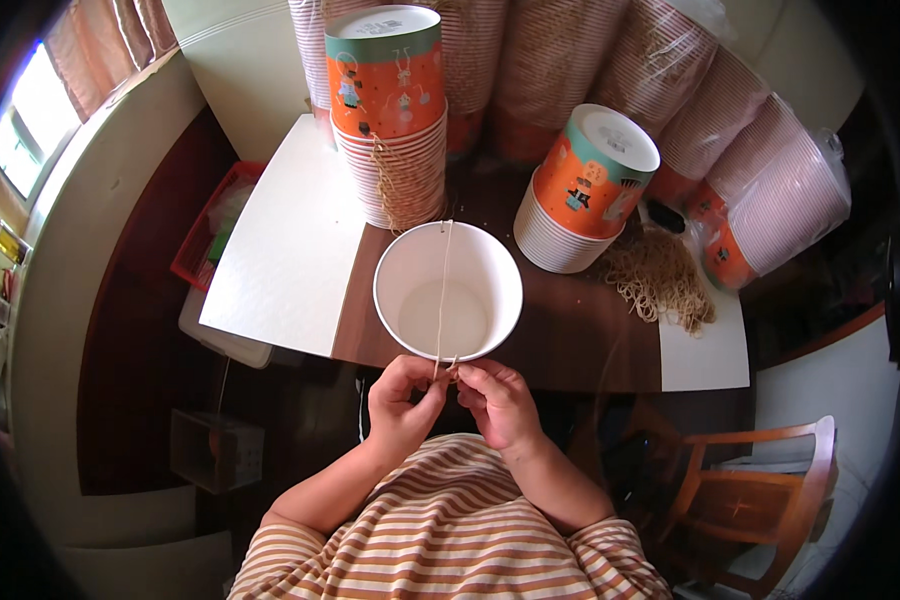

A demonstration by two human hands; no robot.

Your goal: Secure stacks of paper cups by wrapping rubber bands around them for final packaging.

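While the white bucket sits mouth-up near the table's front edge, a pale string spans its opening; the left hand and right hand meet by the near rim, thumbs and fingertips pinched on the string (any knot is too small to tell); farther right, a cord heap lies beside upturned orange buckets.

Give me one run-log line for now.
left hand: pinching cord | right hand: pinching cord | bucket: cord across mouth | cord pile: right of bucket
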